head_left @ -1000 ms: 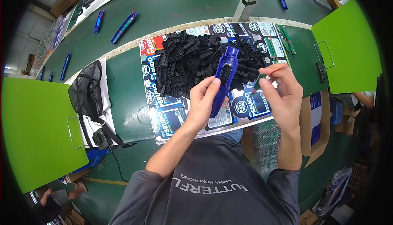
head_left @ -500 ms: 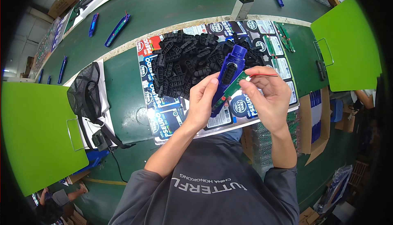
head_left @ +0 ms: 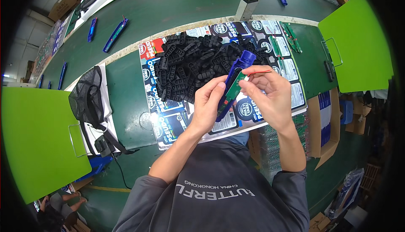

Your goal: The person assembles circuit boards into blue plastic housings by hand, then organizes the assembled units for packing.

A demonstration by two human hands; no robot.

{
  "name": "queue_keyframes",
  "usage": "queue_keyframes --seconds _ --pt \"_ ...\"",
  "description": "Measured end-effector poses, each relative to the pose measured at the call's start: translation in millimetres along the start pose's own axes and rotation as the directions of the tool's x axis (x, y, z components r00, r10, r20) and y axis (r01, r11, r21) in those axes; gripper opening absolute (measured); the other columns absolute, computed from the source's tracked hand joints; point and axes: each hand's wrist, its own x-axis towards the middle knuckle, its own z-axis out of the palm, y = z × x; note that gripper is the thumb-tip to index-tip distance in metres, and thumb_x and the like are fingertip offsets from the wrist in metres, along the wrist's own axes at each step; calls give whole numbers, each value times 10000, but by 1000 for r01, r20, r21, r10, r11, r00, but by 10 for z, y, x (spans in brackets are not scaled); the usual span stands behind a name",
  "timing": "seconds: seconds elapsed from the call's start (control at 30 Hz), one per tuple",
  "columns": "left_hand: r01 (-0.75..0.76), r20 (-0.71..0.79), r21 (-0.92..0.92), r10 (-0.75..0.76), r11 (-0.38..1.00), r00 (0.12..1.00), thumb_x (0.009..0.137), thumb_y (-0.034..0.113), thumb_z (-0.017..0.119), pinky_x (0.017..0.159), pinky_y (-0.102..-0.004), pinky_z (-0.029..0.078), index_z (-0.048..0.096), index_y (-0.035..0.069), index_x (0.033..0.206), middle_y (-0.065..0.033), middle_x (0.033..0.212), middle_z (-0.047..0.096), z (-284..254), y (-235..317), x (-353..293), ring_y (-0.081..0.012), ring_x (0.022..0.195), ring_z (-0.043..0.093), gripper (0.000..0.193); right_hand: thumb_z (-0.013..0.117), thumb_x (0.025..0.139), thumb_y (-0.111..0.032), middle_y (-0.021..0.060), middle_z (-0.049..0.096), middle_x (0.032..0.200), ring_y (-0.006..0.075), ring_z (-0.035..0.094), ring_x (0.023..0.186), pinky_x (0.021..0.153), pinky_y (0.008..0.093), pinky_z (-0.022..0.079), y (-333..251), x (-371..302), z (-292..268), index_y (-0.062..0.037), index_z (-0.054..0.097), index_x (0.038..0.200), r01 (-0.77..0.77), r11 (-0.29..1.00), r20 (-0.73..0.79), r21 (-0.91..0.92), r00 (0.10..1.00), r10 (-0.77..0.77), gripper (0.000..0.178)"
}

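**Inspector:** Start with the largest items. Your green work table (head_left: 126, 84) runs beyond and to both sides of your hands. Two bright green panels stand on it, one (head_left: 38, 143) well out to the left of your left hand, one (head_left: 358, 42) well out to the right of your right hand. A printed sheet (head_left: 166, 126) lies directly under both hands.

**Clerk:** And what sits on that sheet?

**Inspector:** A heap of small black plastic parts (head_left: 190, 67), just beyond your fingertips. A black mesh bag (head_left: 86, 101) lies on the table to the left of your left hand. Several blue housings (head_left: 116, 35) lie apart on the far side of the table.

**Clerk:** The hands themselves?

**Inspector:** Your left hand (head_left: 209, 107) is closed around a long blue housing (head_left: 236, 69), held tilted above the sheet, its rounded end pointing away from you. Your right hand (head_left: 268, 94) pinches a narrow green circuit board (head_left: 233, 89) lying against the housing's open face, between the two hands.

**Clerk:** Anything smaller?

**Inspector:** A thin red wire (head_left: 262, 72) runs over your right fingers. Whether the board is fully seated, I cannot tell.
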Motion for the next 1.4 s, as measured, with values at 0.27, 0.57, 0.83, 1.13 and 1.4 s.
queue_keyframes --seconds 0.27,0.57,0.83,1.13,1.4 --pt "35 -9 -59 -36 998 999 1035 183 469 549 -253 541 602 -34 1242 -107 896 694 13 35 61 -136 670 659 328 698 849 49 50 657 817 92 655 741 650 219 533 -15 17 -36 26 667 1059 8 998 -15 -57 1000 -9 213" --pt "-26 -23 21 26 999 999 1039 187 484 580 -241 530 622 -20 1229 -63 862 681 132 36 7 -97 677 631 313 772 769 5 83 495 975 152 542 733 611 280 480 159 -1 106 -30 686 1014 301 760 -162 -576 869 -468 262" --pt "-98 2 116 99 988 995 978 47 576 604 -222 518 569 -38 1279 -51 961 676 198 33 -24 -66 732 616 313 733 795 50 62 493 993 79 539 761 634 231 466 254 21 178 2 418 1298 164 979 -309 -123 931 -194 595" --pt "-101 -26 176 107 979 994 984 55 574 676 -231 533 553 -43 1290 -58 996 673 98 -29 -14 -79 788 628 323 710 815 77 79 476 1038 91 579 767 610 215 465 391 68 206 1 331 1412 148 988 -261 47 956 -131 711" --pt "-294 -158 513 426 806 891 956 60 587 803 -223 484 583 -74 1261 -46 988 667 -687 734 685 -85 879 600 333 696 877 -16 86 540 1124 112 595 854 756 258 499 979 -125 -265 -22 449 1397 13 988 -408 -151 910 -74 576"
